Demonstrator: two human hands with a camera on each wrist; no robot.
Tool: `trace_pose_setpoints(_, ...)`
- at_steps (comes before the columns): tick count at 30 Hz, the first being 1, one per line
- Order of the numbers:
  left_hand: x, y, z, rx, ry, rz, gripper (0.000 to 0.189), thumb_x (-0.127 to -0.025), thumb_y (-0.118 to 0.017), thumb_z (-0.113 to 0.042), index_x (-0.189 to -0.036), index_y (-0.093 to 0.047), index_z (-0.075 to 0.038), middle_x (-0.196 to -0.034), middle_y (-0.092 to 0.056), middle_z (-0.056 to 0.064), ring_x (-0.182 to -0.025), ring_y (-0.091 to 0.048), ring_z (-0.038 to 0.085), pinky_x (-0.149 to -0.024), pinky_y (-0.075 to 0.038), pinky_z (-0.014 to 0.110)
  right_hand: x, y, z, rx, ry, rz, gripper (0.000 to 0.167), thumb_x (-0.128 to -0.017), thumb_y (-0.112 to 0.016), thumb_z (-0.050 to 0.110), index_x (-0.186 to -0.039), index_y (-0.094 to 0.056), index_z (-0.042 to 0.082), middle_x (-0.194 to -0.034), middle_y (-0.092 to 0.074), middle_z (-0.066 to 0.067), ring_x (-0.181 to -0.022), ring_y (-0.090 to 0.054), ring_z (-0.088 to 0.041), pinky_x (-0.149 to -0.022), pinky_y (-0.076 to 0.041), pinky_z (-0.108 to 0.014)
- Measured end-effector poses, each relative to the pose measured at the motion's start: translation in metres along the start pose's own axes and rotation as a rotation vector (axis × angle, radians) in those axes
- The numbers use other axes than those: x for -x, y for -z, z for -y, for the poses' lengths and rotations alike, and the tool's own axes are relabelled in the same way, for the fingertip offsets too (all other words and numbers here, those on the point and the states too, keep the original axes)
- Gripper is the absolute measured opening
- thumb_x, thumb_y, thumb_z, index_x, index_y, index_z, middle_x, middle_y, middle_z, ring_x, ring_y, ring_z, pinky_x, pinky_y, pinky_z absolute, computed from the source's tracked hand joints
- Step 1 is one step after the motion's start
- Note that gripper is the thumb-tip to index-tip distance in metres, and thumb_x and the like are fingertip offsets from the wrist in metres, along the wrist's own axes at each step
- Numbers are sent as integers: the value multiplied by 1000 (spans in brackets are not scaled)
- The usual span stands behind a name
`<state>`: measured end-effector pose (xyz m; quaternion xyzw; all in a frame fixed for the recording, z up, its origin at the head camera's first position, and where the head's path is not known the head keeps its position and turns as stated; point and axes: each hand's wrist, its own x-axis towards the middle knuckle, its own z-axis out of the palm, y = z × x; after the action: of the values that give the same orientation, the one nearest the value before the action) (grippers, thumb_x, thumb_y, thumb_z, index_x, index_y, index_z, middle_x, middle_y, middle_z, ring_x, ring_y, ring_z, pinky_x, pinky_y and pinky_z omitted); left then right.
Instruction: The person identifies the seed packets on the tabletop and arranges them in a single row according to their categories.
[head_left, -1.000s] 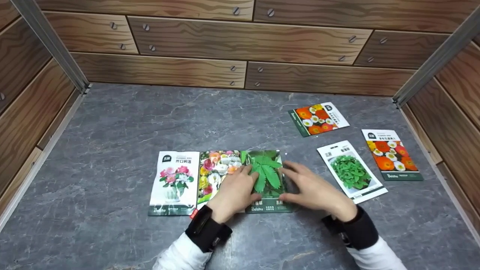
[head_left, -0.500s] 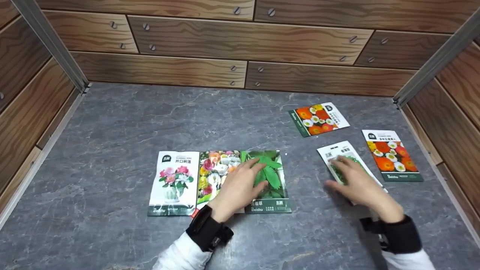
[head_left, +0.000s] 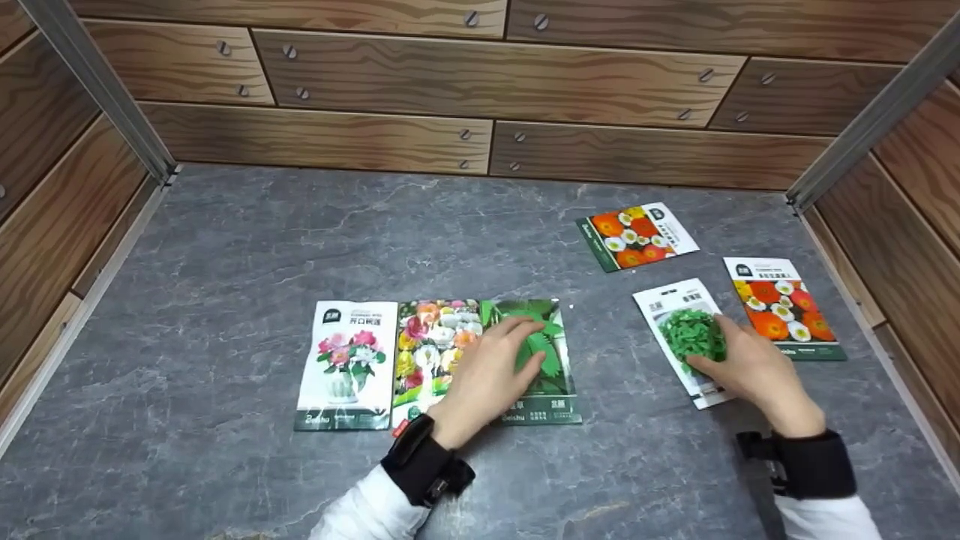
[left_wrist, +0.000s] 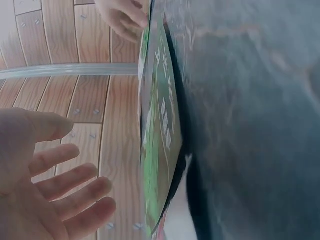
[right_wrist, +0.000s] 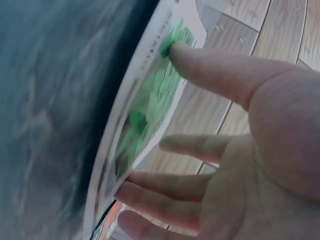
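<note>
My right hand [head_left: 757, 375] pinches a white seed packet with a green leafy picture [head_left: 694, 337], thumb on its printed face and fingers at its right edge. The packet looks slightly bent, and its lower right part is hidden under the hand. My left hand [head_left: 487, 375], fingers loosely spread, is over a row of three seed packets; the left wrist view shows a gap between fingers and packets. In that row lie a white packet with a vase of flowers [head_left: 349, 360], a colourful flower packet [head_left: 420, 345], partly covered, and a green leaf packet [head_left: 555, 375].
Two packets with orange and white flowers lie at the right: one turned sideways farther back [head_left: 637, 236], one upright in print near the right wall [head_left: 784, 311]. Wood-patterned walls [head_left: 375, 75] enclose the grey marbled tabletop [head_left: 300, 232].
My right hand has left the green leaf packet, moved right and taken hold of the white leafy packet, whose lower end has shifted slightly left. My left hand has barely moved.
</note>
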<state>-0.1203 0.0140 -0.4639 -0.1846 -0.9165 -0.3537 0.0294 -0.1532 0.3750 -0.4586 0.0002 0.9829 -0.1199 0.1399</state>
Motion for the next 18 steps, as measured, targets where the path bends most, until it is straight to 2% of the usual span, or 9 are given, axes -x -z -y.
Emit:
trace_pose_setpoints(2, 0, -1, -2, 14, 8, 10, 42, -101, -70, -25, -140, -66, -11, -147, -66, 11, -129, -68, 26, -101, -63, 39, -1, 0, 5, -5, -15, -17, 101, -94, -74, 48, -155, -28, -18, -145, -37, -55, -129, -45, -69, -103, -44, -77)
trace_pose_setpoints(5, 1, -3, -4, 23, 13, 23, 42, -101, -70, -25, -140, -65, -12, -146, -66, 10, -126, -69, 25, -101, -63, 36, -1, 1, 12, -44, -33, -38, 104, -93, -75, 47, -156, -25, -19, -149, -32, -56, -132, -40, -69, -107, -40, -78)
trace_pose_setpoints(7, 1, -4, -7, 36, 22, 21, 41, -101, -69, -25, -140, -66, -13, -146, -66, 9, -124, -70, 24, -99, -63, 36, -1, 2, 16, -89, -19, -63, 96, -96, -74, 42, -154, -29, -20, -146, -37, -53, -129, -44, -67, -106, -43, -75)
trace_pose_setpoints(9, 0, -4, -9, 70, 34, 12, 40, -102, -68, -24, -140, -66, -13, -146, -67, 9, -118, -72, 24, -98, -63, 36, 0, 5, 21, -155, 11, -95, 78, -100, -69, 34, -150, -39, -19, -141, -49, -48, -122, -54, -60, -99, -50, -66)
trace_pose_setpoints(11, -2, -4, -13, 120, 51, -4, 40, -102, -68, -25, -140, -66, -13, -146, -67, 10, -119, -72, 25, -102, -62, 39, 1, 8, 26, -229, 50, -135, 60, -104, -65, 26, -143, -50, -16, -130, -61, -41, -110, -64, -50, -88, -55, -49)
trace_pose_setpoints(14, -9, -7, -17, 218, 78, -37, 40, -102, -67, -23, -141, -66, -12, -143, -69, 10, -118, -72, 25, -102, -61, 39, 3, 15, 35, -350, 78, -184, 45, -106, -60, 21, -137, -60, -11, -120, -70, -33, -93, -71, -24, -79, -53, -23)
trace_pose_setpoints(16, -15, -10, -20, 292, 105, -71, 40, -103, -67, -23, -141, -65, -11, -140, -70, 10, -120, -71, 25, -103, -60, 40, 5, 19, 41, -430, 83, -209, 43, -107, -59, 20, -137, -60, -10, -119, -70, -30, -90, -68, -6, -76, -51, -13)
trace_pose_setpoints(18, -22, -15, -22, 378, 141, -110, 40, -103, -66, -21, -141, -65, -9, -138, -71, 11, -118, -71, 26, -101, -61, 40, 6, 22, 48, -517, 79, -228, 42, -107, -58, 20, -137, -60, -10, -117, -71, -25, -88, -62, 8, -75, -51, -8)
